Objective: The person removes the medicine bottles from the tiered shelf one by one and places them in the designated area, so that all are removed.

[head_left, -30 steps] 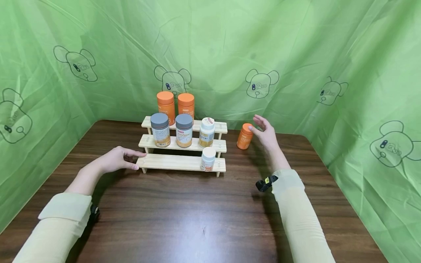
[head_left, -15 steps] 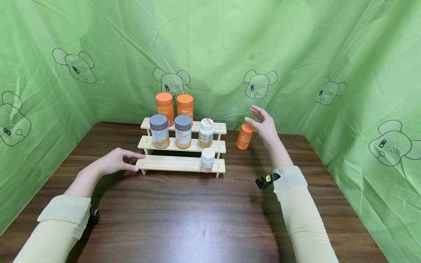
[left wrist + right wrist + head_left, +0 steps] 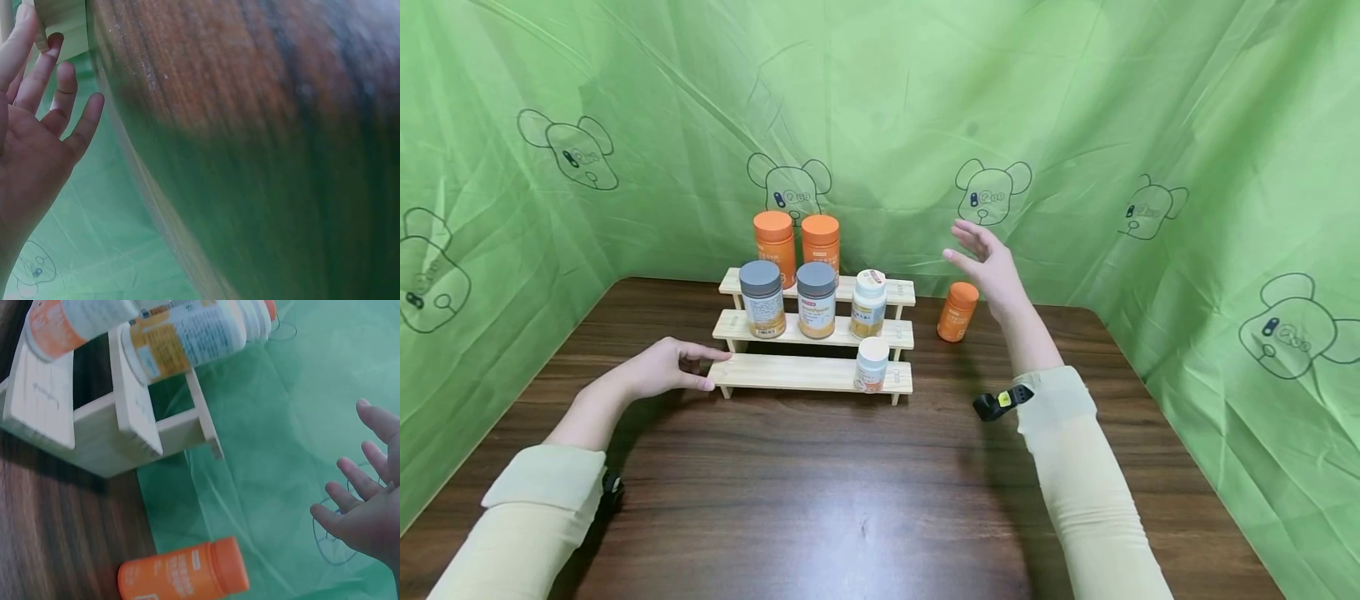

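A three-tier wooden display stand (image 3: 801, 372) stands on the table in the head view. My left hand (image 3: 658, 367) pinches the left end of its lowest shelf between thumb and forefinger; the other fingers are spread in the left wrist view. My right hand (image 3: 992, 265) is raised right of the stand with nothing in it, fingers extended. Below and right of that hand, a small orange bottle (image 3: 957, 313) stands upright on the table. On the lowest shelf's right end is a small white bottle (image 3: 872, 367). A white-and-yellow bottle (image 3: 187, 344) is on the middle shelf.
Two grey-lidded jars (image 3: 763, 302) share the middle shelf. Behind them, two taller orange bottles (image 3: 821, 242) are on the top shelf, partly hidden. A green curtain (image 3: 887, 100) with printed bear heads hangs around the dark wooden table (image 3: 820, 467).
My right hand has moved up and left, away from the orange bottle's lid. The bottle stays where it was. My left hand keeps its place at the stand.
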Demonstrator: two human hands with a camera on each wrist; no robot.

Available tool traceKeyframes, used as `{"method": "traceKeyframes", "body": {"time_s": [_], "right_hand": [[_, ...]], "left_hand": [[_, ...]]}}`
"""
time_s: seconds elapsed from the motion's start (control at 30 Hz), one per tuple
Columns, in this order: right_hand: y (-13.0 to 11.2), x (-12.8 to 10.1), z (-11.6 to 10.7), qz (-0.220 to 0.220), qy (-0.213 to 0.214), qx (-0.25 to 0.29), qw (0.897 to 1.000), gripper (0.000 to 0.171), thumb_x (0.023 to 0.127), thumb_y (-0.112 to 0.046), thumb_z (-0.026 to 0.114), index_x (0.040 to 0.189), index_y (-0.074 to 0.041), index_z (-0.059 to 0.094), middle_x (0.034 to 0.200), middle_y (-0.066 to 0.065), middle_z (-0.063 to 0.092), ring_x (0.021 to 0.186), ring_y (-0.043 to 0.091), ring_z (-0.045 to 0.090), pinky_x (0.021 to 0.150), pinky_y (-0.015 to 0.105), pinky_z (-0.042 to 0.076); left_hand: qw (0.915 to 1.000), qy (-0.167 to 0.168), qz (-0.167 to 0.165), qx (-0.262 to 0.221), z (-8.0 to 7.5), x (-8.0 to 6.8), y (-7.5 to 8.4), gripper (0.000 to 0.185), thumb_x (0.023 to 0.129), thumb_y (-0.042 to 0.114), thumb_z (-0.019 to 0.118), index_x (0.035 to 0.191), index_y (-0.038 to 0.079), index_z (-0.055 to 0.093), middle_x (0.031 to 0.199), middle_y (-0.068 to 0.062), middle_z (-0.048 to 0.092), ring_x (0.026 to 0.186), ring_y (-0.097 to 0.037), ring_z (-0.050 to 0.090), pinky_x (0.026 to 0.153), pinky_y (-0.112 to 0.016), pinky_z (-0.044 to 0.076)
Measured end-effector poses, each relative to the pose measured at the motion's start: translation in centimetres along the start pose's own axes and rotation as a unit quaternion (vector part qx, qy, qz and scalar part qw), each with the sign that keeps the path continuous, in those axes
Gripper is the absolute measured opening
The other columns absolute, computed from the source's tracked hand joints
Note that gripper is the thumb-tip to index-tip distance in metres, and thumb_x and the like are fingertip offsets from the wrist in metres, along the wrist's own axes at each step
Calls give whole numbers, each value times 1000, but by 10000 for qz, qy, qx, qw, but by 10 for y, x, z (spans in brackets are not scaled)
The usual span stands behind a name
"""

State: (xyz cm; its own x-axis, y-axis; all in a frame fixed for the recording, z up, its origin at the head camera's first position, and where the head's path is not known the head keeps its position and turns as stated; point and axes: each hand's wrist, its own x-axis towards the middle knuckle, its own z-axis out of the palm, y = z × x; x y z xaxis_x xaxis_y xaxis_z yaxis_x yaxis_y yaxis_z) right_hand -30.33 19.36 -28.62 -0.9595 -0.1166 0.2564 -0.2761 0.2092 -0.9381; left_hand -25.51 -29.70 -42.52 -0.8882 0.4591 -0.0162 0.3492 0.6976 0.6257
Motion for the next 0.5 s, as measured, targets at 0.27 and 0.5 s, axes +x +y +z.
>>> {"method": "traceKeyframes", "body": {"time_s": [0.27, 0.5], "right_hand": [[-14, 11, 19, -82, -213, 80, 9997, 62, 84, -21, 72, 140, -20, 44, 145, 3, 44, 134, 17, 38, 111, 42, 27], [-24, 17, 35, -233, -341, 103, 9991, 62, 84, -22, 72, 140, -20, 45, 143, -1, 46, 133, 16, 39, 109, 42, 29]], "left_hand": [[9999, 15, -49, -148, 0, -2, 1, 53, 74, 30, 80, 123, 17, 64, 85, 1, 69, 71, -8, 51, 62, -23, 42], [9995, -60, -60, -288, 1, -1, 0, 53, 75, 26, 79, 124, 16, 63, 86, 1, 69, 71, -7, 54, 64, -23, 44]]}}
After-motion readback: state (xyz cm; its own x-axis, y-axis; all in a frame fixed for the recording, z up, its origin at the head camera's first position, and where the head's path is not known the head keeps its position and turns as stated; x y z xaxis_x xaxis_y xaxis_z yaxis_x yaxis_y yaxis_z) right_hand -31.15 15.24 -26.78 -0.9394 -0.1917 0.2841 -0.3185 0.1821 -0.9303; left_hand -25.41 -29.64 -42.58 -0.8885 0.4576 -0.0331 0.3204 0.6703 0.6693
